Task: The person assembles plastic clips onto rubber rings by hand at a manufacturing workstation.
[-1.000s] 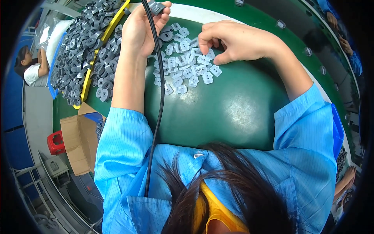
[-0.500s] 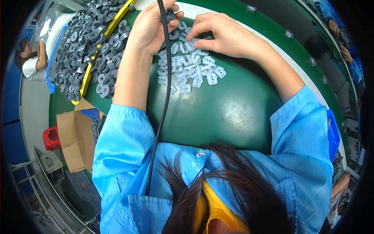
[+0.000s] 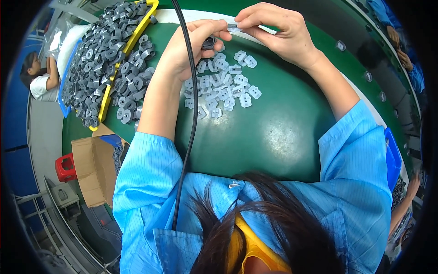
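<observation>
My left hand [image 3: 194,48] is closed around a dark grey ring-shaped plastic part [image 3: 208,43] in its curled fingers. Its thumb and forefinger reach toward a small clear plastic piece [image 3: 233,28], which the fingertips of my right hand [image 3: 285,34] pinch at the other side. Whether the left fingertips also grip that piece, I cannot tell. Below both hands, a loose spread of translucent plastic pieces [image 3: 222,93] with holes lies on the green table [image 3: 255,141]. A black cable [image 3: 195,86] hangs in front of my left wrist.
To the left, a heap of grey ring parts [image 3: 102,55] fills a tray with a yellow rim [image 3: 106,98], and more spill beside it. A green belt [image 3: 356,64] carrying spaced clear parts runs along the right. A cardboard box [image 3: 89,171] stands lower left; people sit at both sides.
My right hand has risen from the translucent pieces and now pinches one up by my left fingertips. My left hand has turned inward, still holding the grey part.
</observation>
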`<action>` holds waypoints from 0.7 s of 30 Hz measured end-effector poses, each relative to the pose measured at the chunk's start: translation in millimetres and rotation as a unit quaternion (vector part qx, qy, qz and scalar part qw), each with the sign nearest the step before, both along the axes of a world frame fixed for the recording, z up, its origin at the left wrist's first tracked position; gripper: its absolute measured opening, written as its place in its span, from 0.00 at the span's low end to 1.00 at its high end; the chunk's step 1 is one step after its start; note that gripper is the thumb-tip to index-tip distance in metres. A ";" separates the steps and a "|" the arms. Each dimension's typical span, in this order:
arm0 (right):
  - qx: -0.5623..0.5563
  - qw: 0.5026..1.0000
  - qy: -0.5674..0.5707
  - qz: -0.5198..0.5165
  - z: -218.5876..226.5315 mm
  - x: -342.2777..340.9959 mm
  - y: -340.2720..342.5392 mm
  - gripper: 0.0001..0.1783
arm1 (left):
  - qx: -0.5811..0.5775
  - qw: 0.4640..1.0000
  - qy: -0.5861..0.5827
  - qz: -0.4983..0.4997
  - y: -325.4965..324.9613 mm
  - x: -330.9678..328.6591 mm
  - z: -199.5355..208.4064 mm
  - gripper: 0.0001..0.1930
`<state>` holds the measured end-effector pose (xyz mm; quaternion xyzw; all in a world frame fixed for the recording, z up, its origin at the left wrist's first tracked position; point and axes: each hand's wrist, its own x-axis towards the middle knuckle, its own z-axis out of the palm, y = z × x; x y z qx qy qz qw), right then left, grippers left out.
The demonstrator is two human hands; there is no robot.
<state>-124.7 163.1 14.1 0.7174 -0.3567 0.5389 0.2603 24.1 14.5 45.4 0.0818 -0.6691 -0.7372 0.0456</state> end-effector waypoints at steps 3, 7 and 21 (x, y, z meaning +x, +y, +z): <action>-0.004 1.000 0.027 -0.012 -1.5 -1.2 -3.4 0.12 | -0.012 1.000 -0.003 0.001 -2.9 0.6 -0.4 0.10; -0.011 1.000 0.020 -0.013 5.3 10.6 0.5 0.11 | -0.040 0.999 0.005 0.020 -0.9 -0.7 0.1 0.10; 0.325 0.814 -0.479 -0.053 19.8 47.6 10.5 0.13 | -0.033 0.993 0.026 0.111 13.6 -2.3 -4.1 0.07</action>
